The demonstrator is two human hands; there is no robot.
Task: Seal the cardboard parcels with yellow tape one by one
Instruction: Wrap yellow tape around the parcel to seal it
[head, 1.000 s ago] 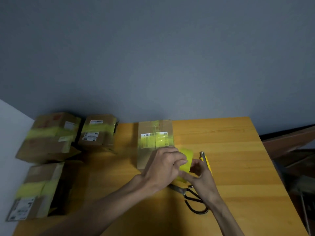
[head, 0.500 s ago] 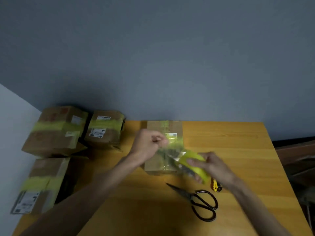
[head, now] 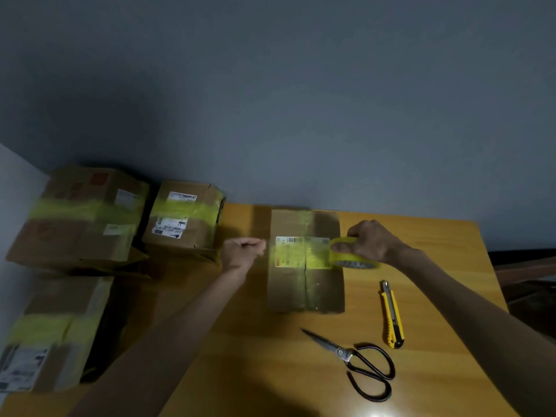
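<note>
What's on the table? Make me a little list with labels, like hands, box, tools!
Left hand: pinches end of yellow tape strip
Right hand: holds tape roll
Parcel: flat on table, strip stretched over its top
Tools: scissors, yellow knife, lying untouched
Left side: three taped boxes

Parcel [head: 288, 291]: matt brown cardboard, paper label [head: 288, 239]. Tape strip [head: 301, 254] I pinch: glossy, translucent yellow film; tape roll [head: 356, 261] same. Table [head: 270, 356]: smooth wood, slight sheen. Scissors [head: 346, 355]: shiny metal blades, black handles. Knife [head: 392, 316]: yellow plastic, metal rail.
</note>
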